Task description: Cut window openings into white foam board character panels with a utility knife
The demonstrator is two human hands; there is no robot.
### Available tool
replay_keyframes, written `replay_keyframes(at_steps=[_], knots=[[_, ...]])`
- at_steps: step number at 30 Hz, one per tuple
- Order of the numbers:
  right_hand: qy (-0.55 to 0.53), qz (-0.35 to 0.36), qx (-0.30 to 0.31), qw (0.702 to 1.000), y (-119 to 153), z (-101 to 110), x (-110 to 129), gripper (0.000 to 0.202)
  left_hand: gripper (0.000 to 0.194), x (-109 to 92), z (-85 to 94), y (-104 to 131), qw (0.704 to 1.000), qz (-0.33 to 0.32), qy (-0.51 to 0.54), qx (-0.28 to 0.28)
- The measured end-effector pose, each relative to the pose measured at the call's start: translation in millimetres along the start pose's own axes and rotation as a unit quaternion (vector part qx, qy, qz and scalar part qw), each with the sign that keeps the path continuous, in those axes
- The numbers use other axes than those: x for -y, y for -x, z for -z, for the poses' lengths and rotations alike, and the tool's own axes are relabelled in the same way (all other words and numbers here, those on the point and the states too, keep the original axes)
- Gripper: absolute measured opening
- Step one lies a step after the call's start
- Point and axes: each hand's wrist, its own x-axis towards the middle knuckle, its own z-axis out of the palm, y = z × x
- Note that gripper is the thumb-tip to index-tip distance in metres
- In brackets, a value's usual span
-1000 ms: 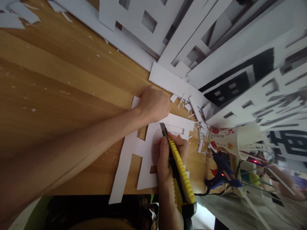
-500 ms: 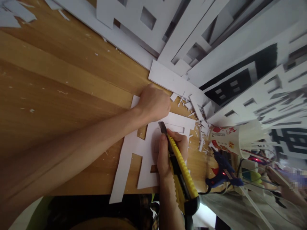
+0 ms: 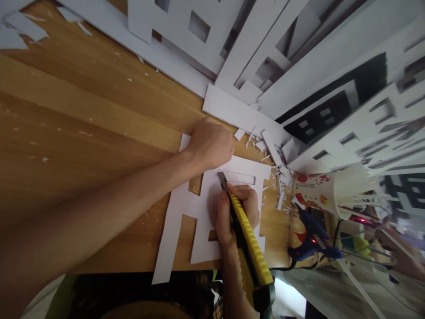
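Note:
A white foam board (image 3: 186, 201) with rectangular openings lies on the wooden table, one strip of it reaching past the near edge. My right hand (image 3: 237, 212) grips a yellow and black utility knife (image 3: 250, 241), its blade tip at a pencilled outline near a narrow slot in the board. My left hand (image 3: 212, 144) rests closed on the board's far part, above the blade. Its fingers are curled under, and whether they pinch anything is hidden.
Foam scraps (image 3: 274, 148) litter the table (image 3: 83, 155) to the right of my left hand. A paper cup (image 3: 314, 190) and a blue glue gun (image 3: 310, 235) with a red light stand at the right. Cut white panels (image 3: 242, 106) lean and lie along the far side.
The knife tip has shifted slightly left along the drawn outline, the right hand moving with it. My left hand stays in nearly the same place on the board.

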Motion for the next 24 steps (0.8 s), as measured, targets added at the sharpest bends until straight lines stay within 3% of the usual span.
replay_keyframes(at_steps=[6,12,17,24], knots=[[0.003,-0.009,0.017,1.000,0.9,1.9,-5.5,0.007,0.033,0.9,-3.7,-0.1,0.999,-0.013,0.010,-0.040],[-0.045,0.009,-0.028,0.999,2.1,3.0,-3.8,0.006,0.032,0.5,-0.9,-0.8,1.000,0.001,0.011,0.000],[-0.072,-0.066,-0.078,0.992,4.3,1.2,-2.0,0.018,0.036,-0.4,1.9,-0.6,1.000,-0.003,-0.002,0.005],[-0.037,-0.099,-0.069,0.992,4.6,-0.6,1.8,0.024,0.035,-0.7,4.0,-0.3,1.000,-0.006,-0.002,0.007]])
